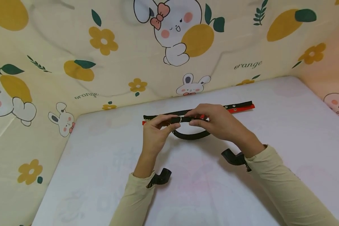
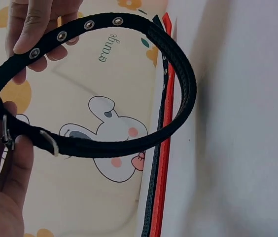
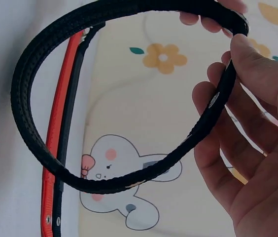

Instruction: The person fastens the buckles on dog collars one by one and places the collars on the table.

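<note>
A black collar (image 1: 190, 137) is bent into a loop and held up between both hands over the table. My left hand (image 1: 155, 135) pinches its buckle end; the metal buckle (image 2: 7, 134) and a metal ring (image 2: 50, 143) show in the left wrist view. My right hand (image 1: 217, 121) grips the other end between thumb and fingers, close to the buckle. Metal eyelets (image 2: 89, 24) run along that end. In the right wrist view, the right thumb and fingers (image 3: 250, 57) meet on the strap where the two ends come together.
Behind the hands, a red collar (image 1: 247, 107) and another black collar (image 1: 244, 104) lie side by side on the white table (image 1: 101, 175). A patterned cloth wall (image 1: 147, 62) stands along the back and sides. Black camera mounts (image 1: 233, 157) stick out from both wrists.
</note>
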Available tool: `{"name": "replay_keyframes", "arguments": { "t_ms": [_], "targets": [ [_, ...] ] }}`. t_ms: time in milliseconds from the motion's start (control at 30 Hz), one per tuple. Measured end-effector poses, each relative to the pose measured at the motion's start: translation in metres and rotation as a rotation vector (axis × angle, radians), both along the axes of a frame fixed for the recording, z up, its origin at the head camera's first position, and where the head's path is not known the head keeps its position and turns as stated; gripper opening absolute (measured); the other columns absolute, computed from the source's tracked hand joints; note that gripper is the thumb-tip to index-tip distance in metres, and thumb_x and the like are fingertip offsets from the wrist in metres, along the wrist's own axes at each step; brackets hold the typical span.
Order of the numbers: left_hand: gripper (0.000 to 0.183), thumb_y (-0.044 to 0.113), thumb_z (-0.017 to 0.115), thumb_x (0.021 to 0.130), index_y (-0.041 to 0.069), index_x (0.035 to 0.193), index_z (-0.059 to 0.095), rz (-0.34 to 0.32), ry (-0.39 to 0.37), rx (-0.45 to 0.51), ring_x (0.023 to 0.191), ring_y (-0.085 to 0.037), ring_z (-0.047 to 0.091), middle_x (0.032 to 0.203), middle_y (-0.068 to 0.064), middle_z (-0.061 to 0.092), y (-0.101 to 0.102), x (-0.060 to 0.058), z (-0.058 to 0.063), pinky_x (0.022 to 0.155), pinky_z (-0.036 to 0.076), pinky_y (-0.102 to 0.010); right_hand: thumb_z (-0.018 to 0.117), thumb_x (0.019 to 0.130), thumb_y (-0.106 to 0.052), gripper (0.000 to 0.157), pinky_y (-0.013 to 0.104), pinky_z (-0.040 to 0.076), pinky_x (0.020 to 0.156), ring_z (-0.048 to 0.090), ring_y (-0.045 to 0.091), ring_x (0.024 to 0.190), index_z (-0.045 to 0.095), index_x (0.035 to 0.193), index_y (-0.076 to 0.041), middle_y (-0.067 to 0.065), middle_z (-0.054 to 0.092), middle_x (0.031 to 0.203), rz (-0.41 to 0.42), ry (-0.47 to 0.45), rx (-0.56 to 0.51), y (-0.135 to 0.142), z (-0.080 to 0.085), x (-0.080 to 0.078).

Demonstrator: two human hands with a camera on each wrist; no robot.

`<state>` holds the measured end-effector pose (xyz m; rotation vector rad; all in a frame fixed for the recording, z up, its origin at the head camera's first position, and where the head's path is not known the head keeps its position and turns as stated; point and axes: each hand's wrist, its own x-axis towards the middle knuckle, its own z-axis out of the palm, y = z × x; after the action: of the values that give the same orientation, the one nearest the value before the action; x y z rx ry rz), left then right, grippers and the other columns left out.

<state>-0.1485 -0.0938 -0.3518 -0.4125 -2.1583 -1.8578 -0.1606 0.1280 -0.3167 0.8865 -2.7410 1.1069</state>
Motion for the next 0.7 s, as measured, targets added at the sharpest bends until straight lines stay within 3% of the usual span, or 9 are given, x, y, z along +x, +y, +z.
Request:
{"name": "replay_keyframes", "arguments": {
  "t_ms": [267, 700],
  "targets": [
    [0.025, 0.008, 0.082, 0.080, 0.005, 0.104, 0.077, -0.055, -0.014, -0.075, 0.087, -0.013, 0.069, 0.101, -0.012, 0.074, 0.002, 0.004, -0.001, 0.084, 0.056, -0.025, 0.073, 0.091, -0.026, 0.027, 0.029, 0.047, 0.073, 0.056, 0.009, 0.082, 0.073, 0.118, -0.023, -0.011, 0.069, 0.099, 0.009, 0.018, 0.017, -0.003, 0.000, 0.003],
    [0.024, 0.005, 0.082, 0.080, 0.001, 0.103, 0.076, -0.032, -0.082, 0.026, 0.083, -0.010, 0.069, 0.103, -0.017, 0.074, -0.003, 0.001, 0.002, 0.073, 0.054, -0.021, 0.071, 0.093, -0.030, 0.026, 0.031, 0.047, 0.077, 0.059, 0.010, 0.090, 0.071, 0.118, -0.026, -0.011, 0.071, 0.106, -0.019, -0.005, 0.033, 0.011, 0.003, -0.003]
  ]
}}
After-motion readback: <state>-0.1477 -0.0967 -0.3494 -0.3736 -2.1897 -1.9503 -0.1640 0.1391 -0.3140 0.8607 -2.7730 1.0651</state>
